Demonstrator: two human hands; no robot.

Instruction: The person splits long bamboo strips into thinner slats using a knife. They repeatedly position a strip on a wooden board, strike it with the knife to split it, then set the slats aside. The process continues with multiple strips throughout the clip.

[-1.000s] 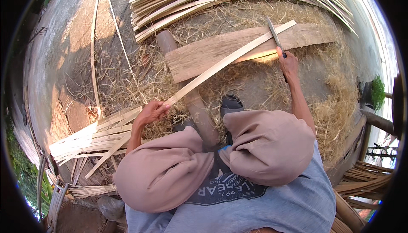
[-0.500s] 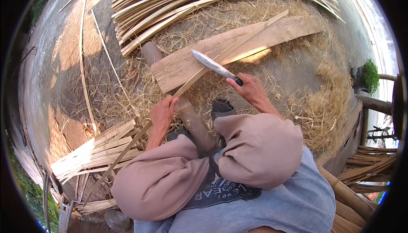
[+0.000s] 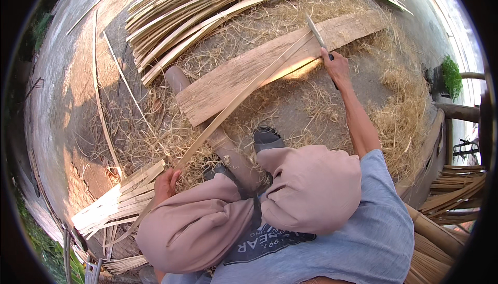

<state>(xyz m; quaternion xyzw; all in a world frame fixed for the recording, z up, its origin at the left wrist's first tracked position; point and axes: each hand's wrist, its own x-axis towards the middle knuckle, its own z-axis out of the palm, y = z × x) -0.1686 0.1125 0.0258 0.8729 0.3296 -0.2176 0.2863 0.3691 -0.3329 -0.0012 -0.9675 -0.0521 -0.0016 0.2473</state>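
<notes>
A long, thin bamboo strip [image 3: 244, 92] slants across a flat wooden board [image 3: 218, 95], its lower part running down beside my left knee. My left hand [image 3: 166, 183] grips the strip near that knee, fingers closed round it. Out to the far right, my arm stretched, my right hand [image 3: 337, 69] is closed on the handle of a knife [image 3: 315, 31]. The blade lies across the strip's far end over the board, seen nearly edge-on. Under the board's near left end is a round brown log [image 3: 179, 79].
A large bundle of bamboo strips [image 3: 207, 17] lies beyond the board. Shorter pale strips [image 3: 116, 201] are stacked at my left. Curly shavings [image 3: 399, 108] cover the ground around the board. Bamboo poles [image 3: 459, 112] and more strips [image 3: 456, 193] are at the right.
My right hand with the knife has moved away from me, toward the strip's far end. My left hand has drawn back toward my left knee, and the strip has slid toward me.
</notes>
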